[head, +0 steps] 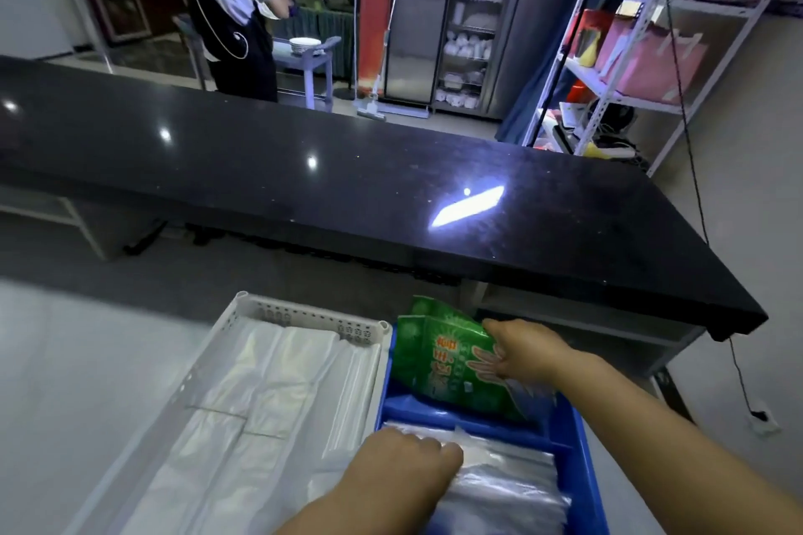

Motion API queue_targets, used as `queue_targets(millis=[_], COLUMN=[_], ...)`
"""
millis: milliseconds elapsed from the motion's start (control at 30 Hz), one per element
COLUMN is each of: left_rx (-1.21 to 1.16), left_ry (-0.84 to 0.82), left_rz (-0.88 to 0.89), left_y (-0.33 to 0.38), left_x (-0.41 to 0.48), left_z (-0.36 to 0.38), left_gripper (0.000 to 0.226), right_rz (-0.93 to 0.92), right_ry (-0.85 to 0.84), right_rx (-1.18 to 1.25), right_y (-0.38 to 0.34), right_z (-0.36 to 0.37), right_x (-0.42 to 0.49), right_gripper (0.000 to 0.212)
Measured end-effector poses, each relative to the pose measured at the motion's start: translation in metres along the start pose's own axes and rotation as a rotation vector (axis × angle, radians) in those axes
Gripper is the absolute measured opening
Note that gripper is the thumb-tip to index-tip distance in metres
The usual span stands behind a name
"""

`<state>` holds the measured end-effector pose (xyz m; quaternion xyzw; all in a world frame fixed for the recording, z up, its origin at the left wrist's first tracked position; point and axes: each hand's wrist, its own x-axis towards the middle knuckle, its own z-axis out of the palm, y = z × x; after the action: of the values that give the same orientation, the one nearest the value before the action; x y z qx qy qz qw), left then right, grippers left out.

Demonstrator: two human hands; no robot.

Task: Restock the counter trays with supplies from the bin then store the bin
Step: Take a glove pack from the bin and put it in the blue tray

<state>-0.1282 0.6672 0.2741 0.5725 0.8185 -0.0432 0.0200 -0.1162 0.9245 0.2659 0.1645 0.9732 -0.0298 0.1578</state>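
A blue tray (569, 439) with compartments sits at the bottom right on a pale counter. In its far compartment stand green packets (439, 356), tilted, and my right hand (521, 350) grips them from the right side. The near compartment holds a stack of clear plastic bags (504, 487); my left hand (408, 469) rests on their left edge with fingers curled down. To the left lies a white perforated tray (304, 313) filled with folded clear plastic sheets (260, 387). No bin is in view.
A long black glossy counter (391, 187) runs across behind the trays. Beyond it a person in a dark apron stands by a small cart (310, 56) with plates. Metal shelving (630, 56) stands at right, a steel cabinet (469, 30) at the back.
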Motion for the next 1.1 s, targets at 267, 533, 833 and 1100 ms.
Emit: queue_targets(millis=[267,533,833,1100], left_rx=[0.086,0.109,0.053,-0.177], left_ry=[-0.155,-0.200,-0.255,-0.183], left_rz=[0.124,0.196,0.137,0.104], left_y=[-0.003,0.003,0.009,0.006], left_x=[-0.001,0.013,0.019,0.027], left_z=[-0.003,-0.004,-0.006,0.013], left_gripper=[0.036,0.030,0.040,0.044], right_rz=[-0.081,-0.103,0.000,0.051], right_ry=[-0.083,-0.152,0.042,0.145], right_rx=[0.118,0.183,0.210,0.215], right_y=[0.006,0.010,0.001,-0.001], right_z=[-0.010,-0.016,-0.007,-0.006], right_x=[0.006,0.004,0.001,-0.008], right_gripper=[0.034,0.039,0.032,0.036])
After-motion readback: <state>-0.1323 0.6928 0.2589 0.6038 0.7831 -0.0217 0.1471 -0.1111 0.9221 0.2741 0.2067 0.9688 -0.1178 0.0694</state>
